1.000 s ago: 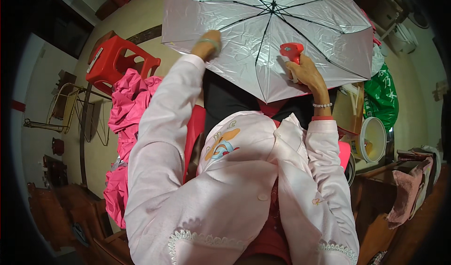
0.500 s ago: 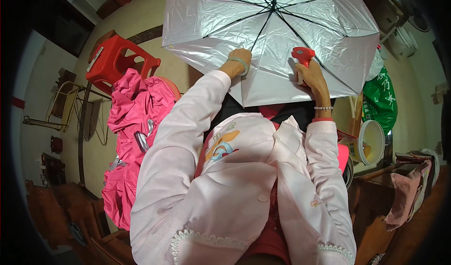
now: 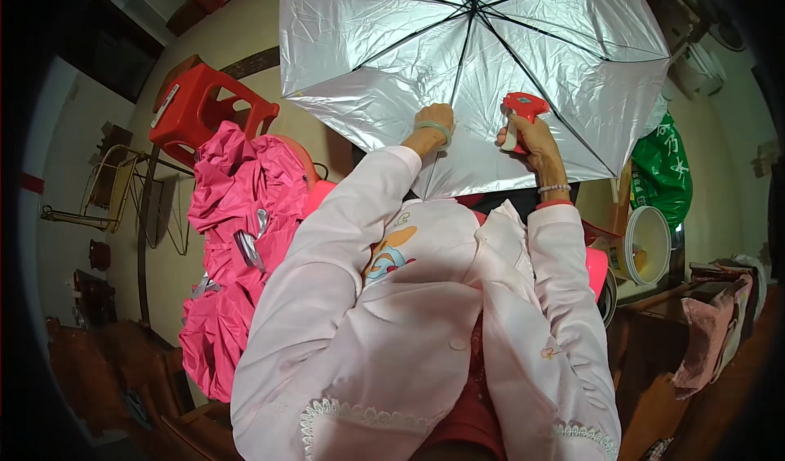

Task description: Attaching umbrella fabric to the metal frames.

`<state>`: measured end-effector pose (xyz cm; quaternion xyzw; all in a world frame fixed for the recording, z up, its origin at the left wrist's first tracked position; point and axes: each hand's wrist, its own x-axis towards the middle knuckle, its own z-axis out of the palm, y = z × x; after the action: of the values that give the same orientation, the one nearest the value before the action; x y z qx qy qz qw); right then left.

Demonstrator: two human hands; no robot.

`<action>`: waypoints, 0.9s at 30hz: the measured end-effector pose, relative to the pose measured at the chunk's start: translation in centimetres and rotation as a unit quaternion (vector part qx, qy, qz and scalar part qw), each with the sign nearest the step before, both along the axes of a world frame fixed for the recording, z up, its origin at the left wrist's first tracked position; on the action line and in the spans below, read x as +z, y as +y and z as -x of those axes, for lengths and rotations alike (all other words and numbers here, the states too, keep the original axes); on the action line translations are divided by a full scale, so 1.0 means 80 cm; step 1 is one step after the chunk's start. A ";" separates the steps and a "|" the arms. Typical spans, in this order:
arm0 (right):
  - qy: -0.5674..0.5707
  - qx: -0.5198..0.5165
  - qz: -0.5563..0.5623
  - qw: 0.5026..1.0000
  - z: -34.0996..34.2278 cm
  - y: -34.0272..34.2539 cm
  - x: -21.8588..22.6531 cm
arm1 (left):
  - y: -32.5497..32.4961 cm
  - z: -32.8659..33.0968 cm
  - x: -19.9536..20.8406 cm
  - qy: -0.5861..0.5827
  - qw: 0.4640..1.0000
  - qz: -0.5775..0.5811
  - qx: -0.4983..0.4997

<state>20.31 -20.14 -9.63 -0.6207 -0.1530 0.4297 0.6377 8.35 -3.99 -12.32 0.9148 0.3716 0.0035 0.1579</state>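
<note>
An open umbrella with a silver inner lining and dark ribs is spread before me, its inside facing me. My left hand is closed on it at a rib near the close side; the fingertips are partly hidden. To the right, my right hand grips a red tagging gun with a pale trigger. The gun is over the lining, beside another rib, and its nose points left. Whether it touches the fabric I cannot tell.
On my left, bunched pink fabric with silver patches lies below a red plastic stool. A wire rack stands farther left. To my right are a green bag, a white bucket and hanging cloths.
My left hand has shifted right and slightly nearer along the umbrella. The tagging gun in my right hand has come a little left and nearer. The umbrella's close edge has shifted slightly nearer me.
</note>
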 end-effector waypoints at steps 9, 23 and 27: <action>0.057 -0.007 -0.039 0.998 0.028 0.019 -0.003 | 0.004 -0.010 -0.007 -0.006 0.999 -0.044 -0.016; 0.144 0.061 -0.057 0.986 0.063 0.067 -0.029 | 0.043 -0.005 -0.070 -0.219 0.928 0.273 0.126; 0.163 0.029 -0.007 0.986 0.073 0.077 -0.024 | 0.039 -0.001 -0.075 -0.256 0.930 0.238 0.113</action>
<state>14.46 -13.95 -11.58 -0.5331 -0.0676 0.5422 0.6460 8.39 -0.84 -18.36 0.7701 0.4094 0.1670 0.4597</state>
